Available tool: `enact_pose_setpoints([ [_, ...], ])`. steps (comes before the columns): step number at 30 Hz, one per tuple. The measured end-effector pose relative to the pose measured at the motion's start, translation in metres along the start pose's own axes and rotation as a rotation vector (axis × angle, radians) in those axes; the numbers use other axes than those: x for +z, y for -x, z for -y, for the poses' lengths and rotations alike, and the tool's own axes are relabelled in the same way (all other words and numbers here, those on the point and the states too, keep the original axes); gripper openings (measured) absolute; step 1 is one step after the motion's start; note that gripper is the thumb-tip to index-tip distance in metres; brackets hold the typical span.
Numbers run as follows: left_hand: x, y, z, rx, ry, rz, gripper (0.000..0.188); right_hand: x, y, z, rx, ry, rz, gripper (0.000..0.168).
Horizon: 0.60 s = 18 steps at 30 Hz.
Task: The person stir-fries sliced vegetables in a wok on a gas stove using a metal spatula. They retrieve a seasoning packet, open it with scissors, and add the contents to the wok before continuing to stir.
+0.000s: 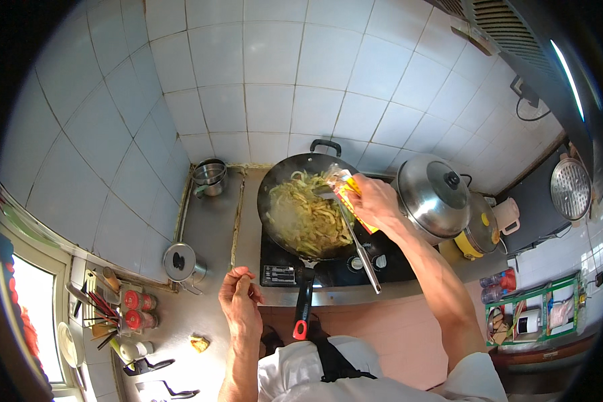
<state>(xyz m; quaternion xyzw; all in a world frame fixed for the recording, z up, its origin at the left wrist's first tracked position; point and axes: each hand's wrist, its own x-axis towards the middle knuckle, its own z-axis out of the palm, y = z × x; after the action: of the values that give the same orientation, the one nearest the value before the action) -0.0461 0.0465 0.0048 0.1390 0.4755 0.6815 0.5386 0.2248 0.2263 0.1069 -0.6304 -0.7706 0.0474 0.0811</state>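
My right hand [374, 198] grips a yellow and red plastic seasoning packet [349, 193]. Its clear end hangs over the right side of a black wok [276, 168]. Light green and yellowish strips of food [306, 216] fill the wok, with steam on the left. A metal spatula [362, 251] rests in the food, its handle out over the rim toward me. The wok's black handle [304, 301] with a red end points at my body. Left of that handle, my left hand [241, 294] is raised with its fingers curled in, and I see nothing in it.
Under the wok is a black gas stove [402, 266] with knobs. A large lidded steel pot [432, 196] stands right of it, beside a yellow lidded pan [477, 236]. Leftward are a small lidded pot [183, 264], red-lidded jars [139, 309] and a cleaver [156, 389].
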Motion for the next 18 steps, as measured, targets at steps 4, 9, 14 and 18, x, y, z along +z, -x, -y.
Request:
enact_pose_setpoints([
  [4, 0.001, -0.001, 0.004, -0.046, -0.001, 0.036, 0.009, 0.024, -0.022, 0.000, -0.092, 0.068, 0.060, 0.020],
  [9, -0.006, 0.001, 0.005, -0.066, -0.020, 0.052, 0.008, 0.018, -0.021, 0.005, -0.119, 0.017, 0.009, 0.021],
  [14, -0.021, 0.004, 0.007, -0.072, -0.026, 0.018, 0.007, 0.020, -0.015, -0.008, -0.084, 0.048, 0.025, 0.021],
  [18, -0.035, 0.005, 0.003, -0.046, -0.048, 0.008, 0.007, 0.013, 0.007, 0.000, -0.086, 0.015, -0.040, 0.021],
])
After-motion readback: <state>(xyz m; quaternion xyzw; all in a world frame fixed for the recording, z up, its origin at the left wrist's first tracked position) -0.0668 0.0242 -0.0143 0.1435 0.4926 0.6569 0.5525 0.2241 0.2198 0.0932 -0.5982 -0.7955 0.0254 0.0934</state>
